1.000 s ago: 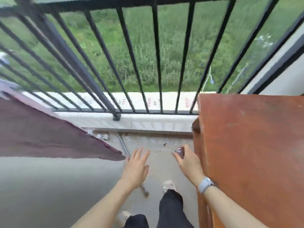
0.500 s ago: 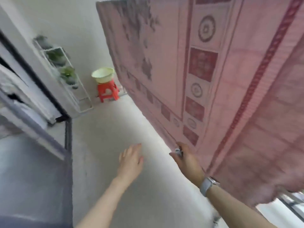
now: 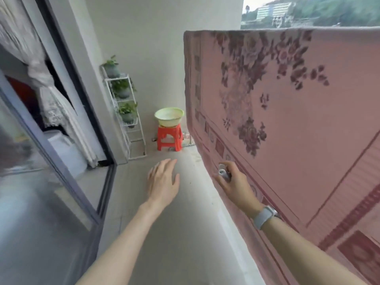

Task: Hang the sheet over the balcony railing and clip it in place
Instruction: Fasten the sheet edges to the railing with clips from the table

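Already draped: pink floral sheet [image 3: 298, 124] over the railing.
Right hand [image 3: 234, 182] beside sheet pinches a small clip [image 3: 223, 173]; left hand [image 3: 163, 179] empty, fingers relaxed.

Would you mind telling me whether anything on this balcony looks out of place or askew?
Nothing stands out. The pink sheet hangs over the railing, the basin sits level on the red stool, and the plant shelf stands upright. The right hand holds a clip; the left hand is free.

Both bare forearms reaching forward, left hand [image 3: 163, 179] flat with fingers straight and spread, right hand [image 3: 234, 182] curled around a small clip [image 3: 223, 173], wrist banded
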